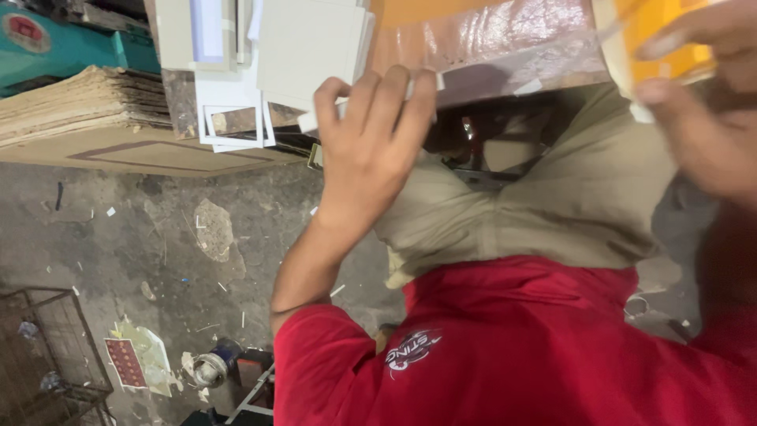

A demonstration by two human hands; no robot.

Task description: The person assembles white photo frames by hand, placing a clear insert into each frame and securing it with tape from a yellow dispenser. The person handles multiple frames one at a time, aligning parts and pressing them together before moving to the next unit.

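Observation:
My left hand [371,150] reaches out from a red sleeve to the edge of a brown glossy worktop [505,39]. Its fingers curl over a white card strip [309,121] lying at that edge. My right hand [710,110] is blurred at the top right. Thumb and fingers pinch a yellow-orange card with a cream border [666,31]. Below the hands are my red shirt [512,347] and khaki trousers [568,205].
White card sheets and frame-shaped cut-outs [233,118] lie on the worktop's left part. A stack of brown board [87,102] and a teal machine [71,39] stand at the far left. The dirty concrete floor [158,237] holds scraps, a wire crate [47,355] and a small can [211,367].

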